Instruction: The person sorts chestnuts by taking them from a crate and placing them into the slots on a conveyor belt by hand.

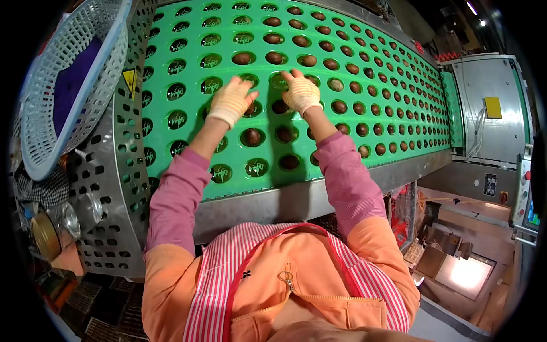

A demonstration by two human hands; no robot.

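Observation:
A green plate (pixel 188 134) with rows of oval pockets lies under both hands. Many pockets hold a brown, egg-shaped piece (pixel 252 137), its exact kind unclear; others show only a shiny dark or green bottom with a pale squiggle. My left hand (pixel 231 102), in a whitish striped glove, hovers over or rests on the plate, fingers apart, beside a pocket with a brown piece (pixel 250 108). My right hand (pixel 301 94), gloved alike, has its fingers spread over a neighbouring pocket. No piece shows between the fingers of either hand, though the undersides are hidden.
A pale blue plastic basket (pixel 102 85) with purple cloth (pixel 74 85) stands at the left, by a perforated metal panel (pixel 114 216). A metal rail (pixel 268 208) borders the plate's near side. At the far right end is a metal machine housing (pixel 490 108) with cables.

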